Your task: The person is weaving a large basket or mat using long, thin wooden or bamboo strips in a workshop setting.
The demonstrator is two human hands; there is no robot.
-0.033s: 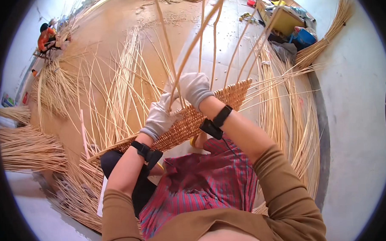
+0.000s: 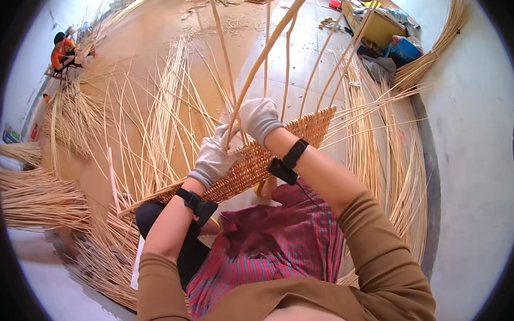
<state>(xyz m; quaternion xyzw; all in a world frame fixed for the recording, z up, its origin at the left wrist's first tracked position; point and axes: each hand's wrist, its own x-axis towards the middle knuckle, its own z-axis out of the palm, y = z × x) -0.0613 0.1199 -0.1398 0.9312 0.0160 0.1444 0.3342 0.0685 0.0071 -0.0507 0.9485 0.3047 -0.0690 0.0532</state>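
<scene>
A woven wicker panel [image 2: 251, 165] slants across my lap, its right end higher than its left. Several stakes rise from its upper edge, among them a thick rod [image 2: 260, 61] that leans to the right close in front of me. My left hand [image 2: 214, 156], in a pale work glove, is closed on the panel's upper edge by the foot of that rod. Just right of it, my right hand [image 2: 259, 121], gloved too, is bent over the same edge with its fingers curled. Those fingertips are hidden, so what they pinch is not visible.
Loose willow rods [image 2: 167, 107] fan over the floor ahead, and more bundles [image 2: 40, 196] lie at the left. Long rods [image 2: 363, 134] line the right side by the wall. A cluttered yellow box [image 2: 377, 23] stands far right. Another person [image 2: 62, 51] sits far left.
Both hands stay in place on the panel's edge. The upright stakes have swayed a little, and the panel has shifted very slightly.
</scene>
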